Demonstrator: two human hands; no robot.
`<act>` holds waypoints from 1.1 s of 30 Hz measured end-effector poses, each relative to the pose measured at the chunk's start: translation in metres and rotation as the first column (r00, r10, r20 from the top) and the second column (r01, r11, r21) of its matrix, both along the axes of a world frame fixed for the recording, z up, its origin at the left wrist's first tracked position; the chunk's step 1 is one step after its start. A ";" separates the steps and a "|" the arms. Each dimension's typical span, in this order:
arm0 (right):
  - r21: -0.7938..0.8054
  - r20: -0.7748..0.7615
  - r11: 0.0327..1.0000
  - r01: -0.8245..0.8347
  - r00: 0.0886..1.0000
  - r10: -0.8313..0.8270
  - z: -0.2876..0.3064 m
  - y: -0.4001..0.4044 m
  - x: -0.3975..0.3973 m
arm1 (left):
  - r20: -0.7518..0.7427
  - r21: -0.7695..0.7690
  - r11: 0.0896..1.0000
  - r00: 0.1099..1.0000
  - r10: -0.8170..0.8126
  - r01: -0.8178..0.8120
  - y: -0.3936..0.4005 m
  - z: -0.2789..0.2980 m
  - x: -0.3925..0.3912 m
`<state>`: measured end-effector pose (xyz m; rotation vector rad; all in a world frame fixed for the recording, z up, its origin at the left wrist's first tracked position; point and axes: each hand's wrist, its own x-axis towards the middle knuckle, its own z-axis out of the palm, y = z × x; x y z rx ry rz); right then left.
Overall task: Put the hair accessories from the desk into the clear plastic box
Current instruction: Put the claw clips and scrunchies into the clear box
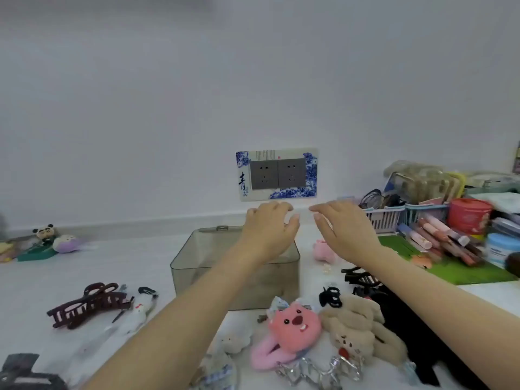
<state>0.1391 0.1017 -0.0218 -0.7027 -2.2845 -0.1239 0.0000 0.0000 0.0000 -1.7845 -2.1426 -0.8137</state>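
Note:
The clear plastic box (197,266) stands open-topped in the middle of the white desk, and it looks empty. My left hand (268,230) hovers over its far right corner, fingers spread, holding nothing. My right hand (344,232) is raised just right of the box, also open and empty. Hair accessories lie around the box: a dark red claw clip (90,305), a white clip (138,313), a pink plush clip (289,330), a beige plush clip (360,330), a small black claw clip (330,296), a silver claw clip (318,371) and black clips (363,278).
A small pink plush (323,250) sits right of the box. Baskets (385,218), cosmetics tubes (439,237), a red tin (470,215) and a green mat (464,270) crowd the right side. Small figurines (45,235) stand far left. A wall socket (277,174) is behind.

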 end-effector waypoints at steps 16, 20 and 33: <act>-0.522 0.467 0.805 0.283 0.884 -0.008 -0.015 0.084 0.023 | -0.141 -0.780 0.624 0.984 -0.113 -0.041 0.117 -0.004 0.028; -0.524 0.645 0.760 0.385 0.762 0.059 -0.011 0.076 0.037 | 0.012 -0.853 0.517 0.994 -0.109 0.067 0.126 -0.008 0.038; -0.683 0.364 0.704 0.195 0.926 0.097 -0.011 0.020 0.073 | 0.200 -0.841 0.491 0.974 -0.110 0.228 0.066 -0.018 0.067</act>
